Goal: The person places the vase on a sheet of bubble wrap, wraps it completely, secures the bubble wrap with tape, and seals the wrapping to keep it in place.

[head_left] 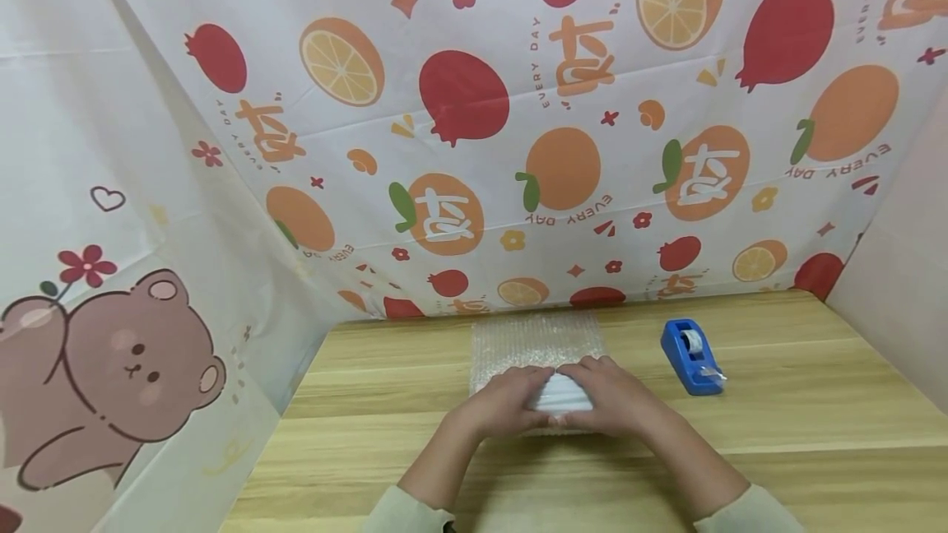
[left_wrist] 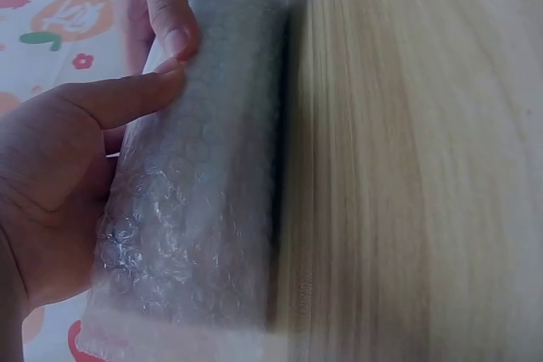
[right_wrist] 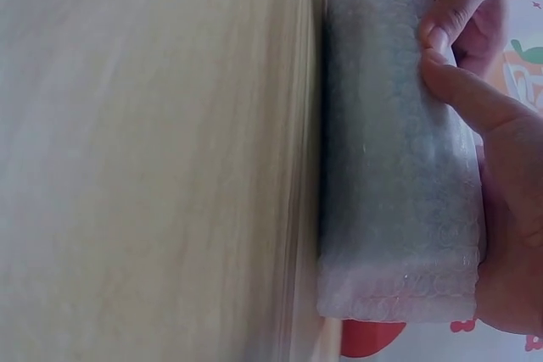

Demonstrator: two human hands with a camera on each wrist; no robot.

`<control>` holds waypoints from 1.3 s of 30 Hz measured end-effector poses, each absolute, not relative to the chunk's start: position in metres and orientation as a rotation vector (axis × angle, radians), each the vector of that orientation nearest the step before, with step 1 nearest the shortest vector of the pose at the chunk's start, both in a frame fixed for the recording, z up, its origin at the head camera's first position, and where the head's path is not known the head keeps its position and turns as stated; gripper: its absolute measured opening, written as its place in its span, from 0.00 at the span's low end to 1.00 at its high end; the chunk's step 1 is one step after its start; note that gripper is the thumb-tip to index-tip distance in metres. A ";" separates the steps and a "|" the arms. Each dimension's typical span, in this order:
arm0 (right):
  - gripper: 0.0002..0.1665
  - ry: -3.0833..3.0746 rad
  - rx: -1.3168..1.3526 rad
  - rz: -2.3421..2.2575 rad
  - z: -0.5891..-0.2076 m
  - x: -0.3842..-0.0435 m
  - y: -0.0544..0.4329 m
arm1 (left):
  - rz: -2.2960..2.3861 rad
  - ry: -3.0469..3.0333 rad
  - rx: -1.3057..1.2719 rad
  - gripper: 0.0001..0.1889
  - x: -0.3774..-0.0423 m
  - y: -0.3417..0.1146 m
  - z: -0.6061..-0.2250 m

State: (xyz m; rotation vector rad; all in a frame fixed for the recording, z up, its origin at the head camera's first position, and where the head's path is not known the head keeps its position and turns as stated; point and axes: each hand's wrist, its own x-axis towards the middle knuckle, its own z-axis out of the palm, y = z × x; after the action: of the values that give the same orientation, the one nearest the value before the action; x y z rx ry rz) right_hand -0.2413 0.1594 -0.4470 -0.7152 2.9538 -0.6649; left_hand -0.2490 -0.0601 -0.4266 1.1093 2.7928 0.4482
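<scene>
A sheet of bubble wrap (head_left: 536,340) lies on the table and is folded up over the near side of a white, ridged object (head_left: 560,395). My left hand (head_left: 505,403) holds the object's left part, fingers over the far side and thumb on the near side. On the other side my right hand (head_left: 616,398) grips it in the same way. The thumb tips nearly meet at the middle. Both wrist views show the bubble wrap (left_wrist: 199,175) as a long padded roll under the thumbs. What exactly the white object is, I cannot tell.
To the right of the hands stands a blue tape dispenser (head_left: 690,360) with a strip of clear tape sticking out at its front. The wooden table (head_left: 385,401) ends at a fruit-printed cloth (head_left: 459,179) behind. A bear-printed cloth (head_left: 141,360) hangs at the left.
</scene>
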 end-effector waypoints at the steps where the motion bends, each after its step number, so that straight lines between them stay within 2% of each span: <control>1: 0.49 2.945 -0.717 -0.665 -0.446 -0.241 0.160 | 0.457 2.783 1.110 0.34 -0.249 -0.060 -0.426; 10: 0.45 2.848 -0.766 -0.683 -0.439 -0.240 0.162 | 0.628 2.616 1.047 0.27 -0.252 -0.060 -0.422; 16: 0.41 2.762 -0.778 -0.717 -0.437 -0.241 0.164 | 0.679 2.499 0.951 0.28 -0.250 -0.063 -0.417; 28: 0.33 2.560 -0.750 -0.853 -0.436 -0.246 0.171 | 0.726 2.278 0.910 0.21 -0.252 -0.063 -0.408; 39: 0.27 2.420 -0.821 -0.870 -0.437 -0.258 0.171 | 0.750 2.247 0.874 0.20 -0.257 -0.063 -0.409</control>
State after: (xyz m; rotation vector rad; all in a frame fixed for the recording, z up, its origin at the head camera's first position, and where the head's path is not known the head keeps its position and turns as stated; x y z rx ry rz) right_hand -0.2579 0.1706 -0.4370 -0.8207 2.4201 -0.8701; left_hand -0.2572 -0.0629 -0.4089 0.8744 2.2472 0.7504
